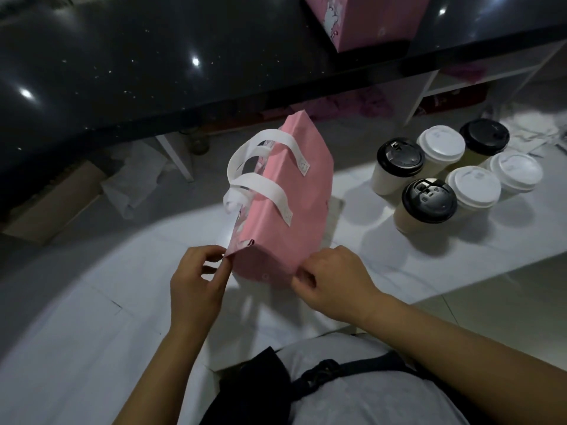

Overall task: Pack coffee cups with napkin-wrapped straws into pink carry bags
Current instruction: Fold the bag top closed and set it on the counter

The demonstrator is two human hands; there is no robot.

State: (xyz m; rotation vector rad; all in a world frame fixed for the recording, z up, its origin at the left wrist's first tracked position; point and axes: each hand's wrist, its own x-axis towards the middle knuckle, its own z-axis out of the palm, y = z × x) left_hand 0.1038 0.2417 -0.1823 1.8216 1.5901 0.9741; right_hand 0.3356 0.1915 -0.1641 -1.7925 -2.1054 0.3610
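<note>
A pink carry bag (285, 204) with white strap handles (260, 167) stands tilted on the white floor in front of me. My left hand (196, 283) pinches the bag's near left corner between thumb and fingers. My right hand (331, 280) grips the near right edge of the same bag. To the right stand several lidded coffee cups (454, 176), some with black lids (429, 200) and some with white lids (474, 187). No straws or napkins are visible.
A dark glossy counter (153, 65) spans the top, with another pink bag (365, 16) on it. Under it are white shelf legs (176, 157), a cardboard box (52, 200) and crumpled paper (132, 179). My grey shirt and black strap (352, 372) fill the bottom.
</note>
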